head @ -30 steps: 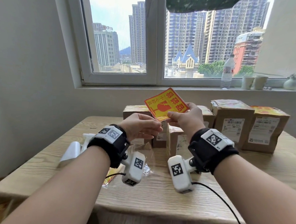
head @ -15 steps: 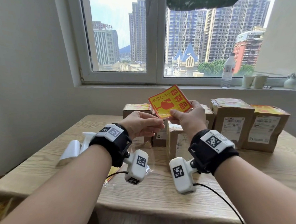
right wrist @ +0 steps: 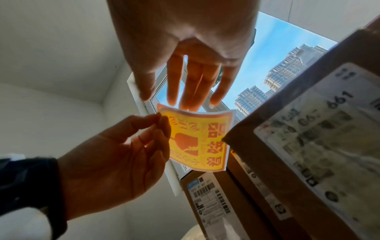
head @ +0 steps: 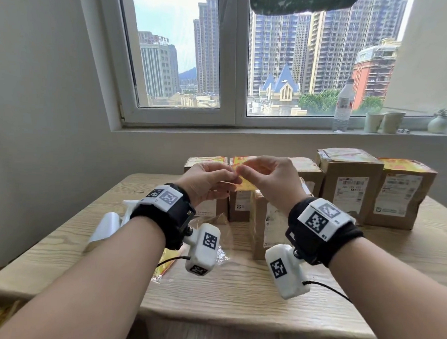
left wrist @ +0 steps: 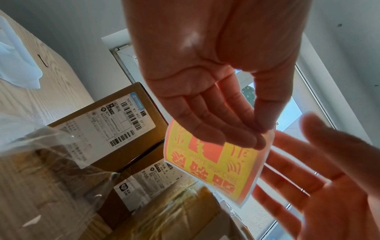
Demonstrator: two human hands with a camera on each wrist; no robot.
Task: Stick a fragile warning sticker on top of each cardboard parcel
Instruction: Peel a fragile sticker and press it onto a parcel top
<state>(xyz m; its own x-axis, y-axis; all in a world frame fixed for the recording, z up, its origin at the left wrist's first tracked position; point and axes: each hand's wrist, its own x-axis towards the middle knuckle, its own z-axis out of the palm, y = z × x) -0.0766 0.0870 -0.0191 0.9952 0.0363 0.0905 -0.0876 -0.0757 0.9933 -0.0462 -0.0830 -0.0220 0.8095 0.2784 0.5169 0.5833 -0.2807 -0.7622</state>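
Note:
A yellow and red fragile sticker hangs in the air between my hands, above the cardboard parcels. My left hand pinches its corner between thumb and fingertips. My right hand has straight, spread fingers whose tips lie at the sticker's upper edge. In the head view only a yellow strip of the sticker shows behind my knuckles. Several parcels stand on the wooden table. The two taller ones at the back right carry yellow stickers on top.
A clear plastic bag of yellow stickers lies under my left wrist. A white plastic object sits at the table's left. On the window sill stand a water bottle, two cups and a small vase.
The sticker faced me upright in my right hand; now it is tipped away and lower. My left hand has taken its corner and my right fingers have straightened.

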